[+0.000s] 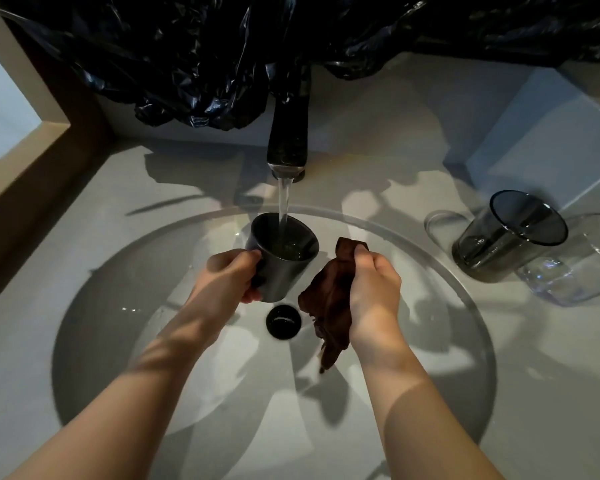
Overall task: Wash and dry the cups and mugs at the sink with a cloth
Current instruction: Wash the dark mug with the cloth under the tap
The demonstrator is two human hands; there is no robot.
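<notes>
Now our left hand (227,277) holds the dark mug (282,256) under the tap (287,147) so water fills it, while our right hand (374,284) grips the brown cloth (329,303), ready to wipe

Both bare forearms reach forward from the bottom of the view, converging toward the middle. The left hand (227,277) is turned palm inward, its fingers (252,295) curled around the handle side of a dark grey glazed mug (284,258), thumb lying along the rim, holding it upright. The right hand (373,289) is closed in a loose fist, knuckles up, gripping a crumpled dark brown cloth (329,306) that hangs below the wrist.
</notes>
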